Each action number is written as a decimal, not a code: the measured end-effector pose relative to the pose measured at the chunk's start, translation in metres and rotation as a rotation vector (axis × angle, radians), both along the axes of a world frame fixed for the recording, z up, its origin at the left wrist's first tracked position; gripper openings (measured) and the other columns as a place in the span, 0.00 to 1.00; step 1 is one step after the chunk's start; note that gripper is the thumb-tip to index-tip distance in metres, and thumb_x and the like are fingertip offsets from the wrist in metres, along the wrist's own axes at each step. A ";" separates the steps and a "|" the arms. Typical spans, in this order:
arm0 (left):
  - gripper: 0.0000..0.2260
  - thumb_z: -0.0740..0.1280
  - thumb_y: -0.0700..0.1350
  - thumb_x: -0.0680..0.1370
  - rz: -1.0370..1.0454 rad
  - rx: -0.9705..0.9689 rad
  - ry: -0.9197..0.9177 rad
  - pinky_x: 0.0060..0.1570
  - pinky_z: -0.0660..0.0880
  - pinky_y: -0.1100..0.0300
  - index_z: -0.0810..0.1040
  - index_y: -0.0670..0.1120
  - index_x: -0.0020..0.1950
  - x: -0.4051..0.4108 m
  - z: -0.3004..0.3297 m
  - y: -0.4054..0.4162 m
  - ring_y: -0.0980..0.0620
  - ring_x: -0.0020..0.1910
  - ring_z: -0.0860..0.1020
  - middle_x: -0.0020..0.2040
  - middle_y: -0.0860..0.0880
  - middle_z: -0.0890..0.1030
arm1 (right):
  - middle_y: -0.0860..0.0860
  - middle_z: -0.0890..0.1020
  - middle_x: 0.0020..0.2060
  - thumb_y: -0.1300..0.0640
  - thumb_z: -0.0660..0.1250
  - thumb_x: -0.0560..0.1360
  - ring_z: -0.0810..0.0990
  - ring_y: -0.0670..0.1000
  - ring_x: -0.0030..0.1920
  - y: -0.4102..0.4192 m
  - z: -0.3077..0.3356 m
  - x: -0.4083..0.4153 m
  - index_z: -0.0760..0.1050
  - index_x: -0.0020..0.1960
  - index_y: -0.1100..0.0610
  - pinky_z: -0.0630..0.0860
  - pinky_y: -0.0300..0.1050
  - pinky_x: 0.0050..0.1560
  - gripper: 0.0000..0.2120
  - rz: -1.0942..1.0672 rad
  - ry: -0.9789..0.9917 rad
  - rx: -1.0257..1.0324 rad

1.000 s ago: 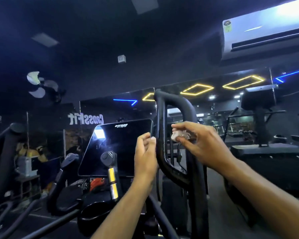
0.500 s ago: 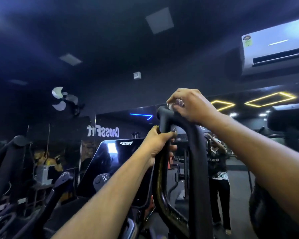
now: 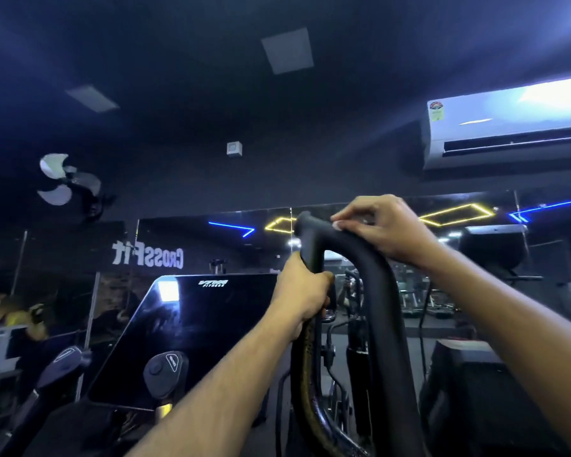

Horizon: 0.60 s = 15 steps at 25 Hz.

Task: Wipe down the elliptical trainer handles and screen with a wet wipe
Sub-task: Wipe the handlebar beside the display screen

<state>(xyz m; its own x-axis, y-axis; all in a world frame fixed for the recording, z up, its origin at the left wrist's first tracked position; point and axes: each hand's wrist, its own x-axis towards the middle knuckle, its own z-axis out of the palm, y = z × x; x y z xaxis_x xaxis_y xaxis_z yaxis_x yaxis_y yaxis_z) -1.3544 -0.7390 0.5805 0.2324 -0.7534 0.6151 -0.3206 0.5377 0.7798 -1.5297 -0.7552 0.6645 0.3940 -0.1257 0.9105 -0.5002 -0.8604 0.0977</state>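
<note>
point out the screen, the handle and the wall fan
screen [image 3: 192, 331], head view, middle of the dark glass panel
handle [image 3: 384, 311], head view, right-hand side of the black loop
wall fan [image 3: 67, 179], head view, hub between the pale blades

Screen [image 3: 185, 338] left of handle [image 3: 376, 291]

Wall fan [image 3: 67, 179] upper left; air conditioner [image 3: 508, 133] upper right.

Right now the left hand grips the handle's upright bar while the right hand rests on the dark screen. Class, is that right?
Not quite. The head view shows the left hand gripping the upright bar, but the right hand rests on the handle's top bend, not the screen.
</note>
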 end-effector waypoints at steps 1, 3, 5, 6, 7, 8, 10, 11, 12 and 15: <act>0.09 0.69 0.40 0.77 0.003 -0.006 -0.009 0.29 0.77 0.54 0.71 0.49 0.51 0.000 0.001 -0.002 0.48 0.27 0.77 0.37 0.44 0.79 | 0.43 0.87 0.42 0.56 0.76 0.75 0.83 0.39 0.45 0.002 -0.002 -0.008 0.87 0.49 0.51 0.72 0.27 0.47 0.03 -0.027 -0.033 0.054; 0.09 0.70 0.41 0.75 0.009 -0.021 0.001 0.29 0.78 0.53 0.71 0.49 0.51 0.000 0.002 -0.003 0.47 0.27 0.77 0.38 0.43 0.79 | 0.43 0.87 0.42 0.54 0.75 0.75 0.83 0.39 0.44 0.001 0.010 0.000 0.87 0.48 0.50 0.71 0.25 0.46 0.03 -0.096 -0.059 0.117; 0.10 0.70 0.41 0.75 -0.009 -0.028 0.011 0.30 0.79 0.52 0.71 0.49 0.51 0.000 0.002 -0.003 0.46 0.27 0.77 0.39 0.43 0.79 | 0.46 0.88 0.44 0.56 0.74 0.76 0.82 0.41 0.46 0.001 0.029 0.027 0.87 0.49 0.53 0.73 0.29 0.49 0.04 -0.130 -0.019 0.090; 0.11 0.70 0.42 0.74 -0.016 -0.024 0.008 0.31 0.80 0.49 0.71 0.49 0.52 0.000 0.002 -0.003 0.45 0.28 0.77 0.39 0.43 0.80 | 0.48 0.88 0.45 0.58 0.73 0.76 0.82 0.44 0.47 0.004 0.033 0.042 0.87 0.50 0.54 0.73 0.33 0.53 0.05 -0.152 0.032 0.044; 0.11 0.70 0.44 0.72 -0.015 -0.018 0.001 0.34 0.83 0.46 0.71 0.50 0.52 0.000 0.002 -0.002 0.44 0.30 0.79 0.40 0.42 0.81 | 0.50 0.88 0.46 0.60 0.72 0.76 0.83 0.47 0.48 0.006 0.033 0.053 0.87 0.50 0.55 0.73 0.36 0.56 0.06 -0.178 0.089 -0.015; 0.12 0.69 0.46 0.71 -0.003 0.002 -0.021 0.38 0.85 0.42 0.71 0.52 0.52 0.001 0.002 0.000 0.42 0.33 0.81 0.42 0.42 0.83 | 0.51 0.87 0.46 0.61 0.72 0.75 0.84 0.50 0.49 0.009 0.026 0.056 0.87 0.51 0.56 0.73 0.39 0.56 0.07 -0.194 0.144 -0.088; 0.12 0.69 0.46 0.71 0.007 0.013 -0.043 0.39 0.85 0.40 0.72 0.51 0.53 0.002 0.002 0.000 0.42 0.36 0.83 0.46 0.40 0.84 | 0.52 0.87 0.46 0.63 0.74 0.75 0.84 0.53 0.49 0.014 -0.001 0.041 0.86 0.50 0.56 0.76 0.44 0.53 0.06 -0.197 0.225 -0.228; 0.13 0.68 0.46 0.70 0.000 0.000 -0.050 0.39 0.85 0.41 0.72 0.50 0.53 0.001 0.003 0.001 0.42 0.36 0.83 0.47 0.39 0.84 | 0.52 0.86 0.46 0.63 0.74 0.75 0.84 0.53 0.49 0.016 -0.017 0.026 0.86 0.50 0.57 0.78 0.45 0.53 0.06 -0.192 0.227 -0.277; 0.15 0.68 0.47 0.68 0.001 -0.006 -0.053 0.39 0.85 0.41 0.72 0.49 0.54 0.001 0.004 0.000 0.41 0.37 0.84 0.47 0.39 0.83 | 0.51 0.87 0.47 0.64 0.75 0.74 0.84 0.52 0.50 0.020 -0.029 0.012 0.86 0.50 0.57 0.79 0.45 0.54 0.05 -0.181 0.189 -0.297; 0.17 0.68 0.49 0.66 0.008 -0.002 -0.058 0.43 0.84 0.38 0.72 0.51 0.54 0.000 0.002 0.001 0.39 0.42 0.85 0.48 0.41 0.83 | 0.47 0.88 0.46 0.60 0.75 0.75 0.85 0.46 0.48 0.019 -0.027 -0.005 0.87 0.48 0.55 0.75 0.35 0.54 0.04 -0.167 -0.059 -0.162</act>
<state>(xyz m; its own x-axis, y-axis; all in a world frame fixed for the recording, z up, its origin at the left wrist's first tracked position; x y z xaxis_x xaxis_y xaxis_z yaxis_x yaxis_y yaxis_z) -1.3546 -0.7384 0.5822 0.2019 -0.7506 0.6291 -0.3696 0.5364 0.7587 -1.5342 -0.7361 0.6379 0.3252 -0.0354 0.9450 -0.6433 -0.7408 0.1936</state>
